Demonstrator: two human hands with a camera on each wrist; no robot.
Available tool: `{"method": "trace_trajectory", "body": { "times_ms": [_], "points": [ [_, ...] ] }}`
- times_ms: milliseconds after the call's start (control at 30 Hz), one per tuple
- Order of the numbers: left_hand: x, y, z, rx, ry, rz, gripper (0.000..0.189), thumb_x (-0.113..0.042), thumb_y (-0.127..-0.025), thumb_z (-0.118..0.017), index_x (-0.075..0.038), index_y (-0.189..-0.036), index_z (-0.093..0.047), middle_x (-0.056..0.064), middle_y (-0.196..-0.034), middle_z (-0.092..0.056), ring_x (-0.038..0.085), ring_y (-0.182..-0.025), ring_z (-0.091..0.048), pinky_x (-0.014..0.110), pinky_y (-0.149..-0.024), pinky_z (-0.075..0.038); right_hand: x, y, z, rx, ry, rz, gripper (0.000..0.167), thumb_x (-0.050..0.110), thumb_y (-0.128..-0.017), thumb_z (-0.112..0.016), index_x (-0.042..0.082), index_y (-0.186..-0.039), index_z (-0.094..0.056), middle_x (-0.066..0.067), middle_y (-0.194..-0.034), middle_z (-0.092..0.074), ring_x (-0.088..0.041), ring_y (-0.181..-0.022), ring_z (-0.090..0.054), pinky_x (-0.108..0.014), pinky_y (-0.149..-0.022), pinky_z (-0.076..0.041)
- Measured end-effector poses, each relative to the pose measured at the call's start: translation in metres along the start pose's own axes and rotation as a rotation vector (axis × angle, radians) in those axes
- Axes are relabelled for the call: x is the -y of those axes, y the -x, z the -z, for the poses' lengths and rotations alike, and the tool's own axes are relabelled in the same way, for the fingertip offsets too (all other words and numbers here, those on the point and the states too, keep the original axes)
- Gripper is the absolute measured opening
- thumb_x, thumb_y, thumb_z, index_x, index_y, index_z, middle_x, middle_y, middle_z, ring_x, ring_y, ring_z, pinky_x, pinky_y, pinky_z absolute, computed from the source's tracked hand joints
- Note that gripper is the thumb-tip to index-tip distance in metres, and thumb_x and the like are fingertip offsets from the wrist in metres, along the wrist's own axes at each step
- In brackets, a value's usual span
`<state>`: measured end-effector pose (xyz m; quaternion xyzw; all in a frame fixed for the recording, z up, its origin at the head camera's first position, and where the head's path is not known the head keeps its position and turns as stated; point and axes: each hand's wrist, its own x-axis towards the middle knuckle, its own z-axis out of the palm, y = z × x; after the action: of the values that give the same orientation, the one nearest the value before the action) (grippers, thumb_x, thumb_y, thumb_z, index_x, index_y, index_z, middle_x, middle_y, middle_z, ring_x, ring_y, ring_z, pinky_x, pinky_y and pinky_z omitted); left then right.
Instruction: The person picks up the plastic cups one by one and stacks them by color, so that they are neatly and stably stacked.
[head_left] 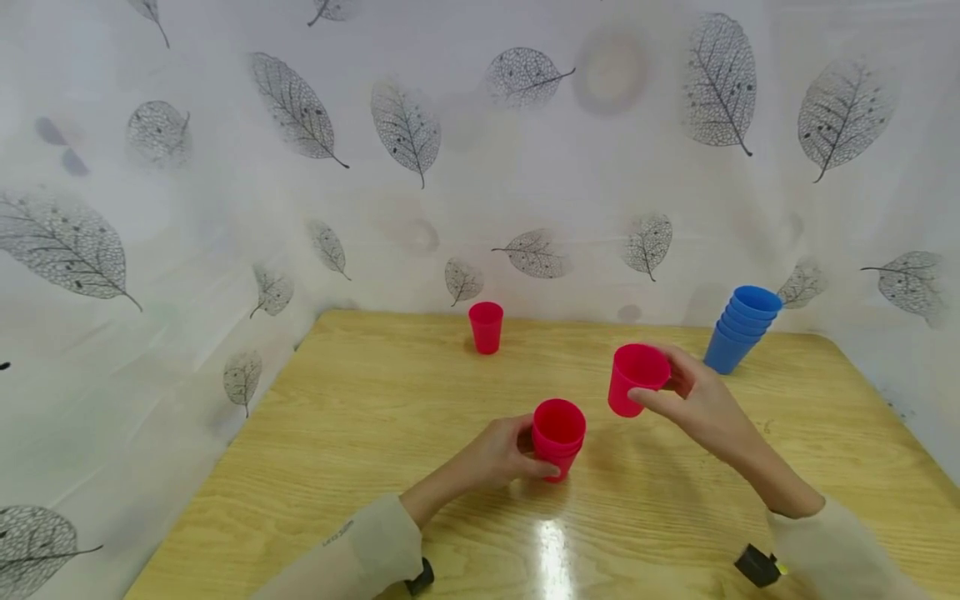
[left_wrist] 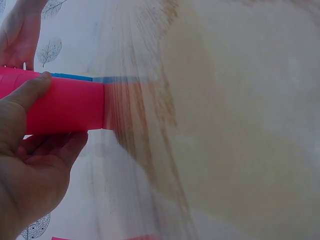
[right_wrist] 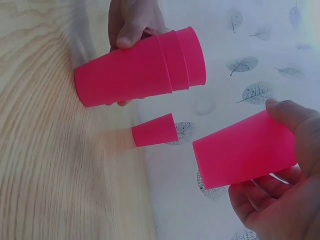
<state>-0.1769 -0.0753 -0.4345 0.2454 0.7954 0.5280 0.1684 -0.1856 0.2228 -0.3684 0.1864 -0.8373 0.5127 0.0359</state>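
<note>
My left hand (head_left: 498, 454) grips a short stack of nested red cups (head_left: 558, 427) near the middle of the table. In the right wrist view that stack (right_wrist: 125, 70) stands on the wood, its rims stepped one above another. To its right, my right hand (head_left: 701, 400) holds a single red cup (head_left: 628, 392), thumb on the near side and fingers behind. This cup (right_wrist: 245, 150) is raised off the table, mouth up and slightly tilted. In the left wrist view the thumb and fingers of my left hand (left_wrist: 40, 175) curl round the stack (left_wrist: 70, 105).
Another red cup (head_left: 487, 329) stands alone near the table's back edge. A leaning stack of several blue cups (head_left: 738, 333) is at the back right. Behind the wooden table (head_left: 337, 400) hangs a pale leaf-patterned sheet (head_left: 465, 192). A small black object (head_left: 757, 567) shows beside the right sleeve.
</note>
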Motion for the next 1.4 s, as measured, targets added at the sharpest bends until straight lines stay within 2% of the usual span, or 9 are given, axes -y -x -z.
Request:
{"method": "trace_trajectory", "body": {
  "times_ms": [333, 533, 833, 1133, 1400],
  "points": [
    [0.001, 0.0, 0.0, -0.006, 0.013, 0.012, 0.053, -0.01, -0.086, -0.086, -0.009, -0.134, -0.064, -0.007, -0.119, -0.07, 0.005, -0.105, -0.063, 0.021, -0.096, -0.051, 0.012, 0.013, 0.002, 0.021, -0.043, 0.061, 0.053, 0.007, -0.097, -0.072, 0.004, -0.146, -0.051, -0.008, -0.125, -0.06, -0.017, -0.099, -0.066, -0.028, -0.077, -0.06],
    [0.001, 0.0, 0.0, 0.0, 0.018, 0.006, 0.053, -0.008, -0.086, -0.085, -0.009, -0.134, -0.064, -0.007, -0.119, -0.07, 0.005, -0.106, -0.064, 0.021, -0.096, -0.051, 0.025, 0.017, -0.002, 0.05, -0.102, 0.133, 0.051, -0.002, -0.094, -0.071, -0.003, -0.141, -0.053, -0.008, -0.122, -0.062, -0.019, -0.099, -0.069, -0.029, -0.078, -0.062],
    [0.001, 0.0, -0.001, 0.0, 0.025, 0.008, 0.052, -0.009, -0.086, -0.085, -0.011, -0.134, -0.065, -0.009, -0.117, -0.07, 0.004, -0.105, -0.064, 0.021, -0.095, -0.052, 0.042, 0.019, -0.011, 0.072, -0.144, 0.153, 0.054, -0.006, -0.092, -0.072, -0.006, -0.141, -0.052, -0.007, -0.123, -0.065, -0.016, -0.102, -0.068, -0.027, -0.082, -0.06],
    [0.003, 0.0, 0.0, 0.011, 0.028, -0.011, 0.049, -0.009, -0.088, -0.084, -0.012, -0.133, -0.065, -0.009, -0.117, -0.07, 0.005, -0.104, -0.065, 0.022, -0.094, -0.053, 0.056, 0.01, -0.023, 0.095, -0.149, 0.178, 0.055, -0.002, -0.092, -0.074, 0.0, -0.143, -0.053, -0.011, -0.126, -0.065, -0.019, -0.107, -0.067, -0.027, -0.086, -0.059],
    [0.003, 0.0, 0.001, 0.02, 0.035, -0.021, 0.047, -0.008, -0.089, -0.082, -0.011, -0.132, -0.064, -0.008, -0.116, -0.071, 0.005, -0.104, -0.065, 0.022, -0.095, -0.053, 0.062, -0.001, -0.037, 0.126, -0.172, 0.212, 0.056, -0.001, -0.092, -0.075, -0.001, -0.143, -0.053, -0.011, -0.126, -0.065, -0.021, -0.107, -0.067, -0.028, -0.087, -0.059]
  ]
}}
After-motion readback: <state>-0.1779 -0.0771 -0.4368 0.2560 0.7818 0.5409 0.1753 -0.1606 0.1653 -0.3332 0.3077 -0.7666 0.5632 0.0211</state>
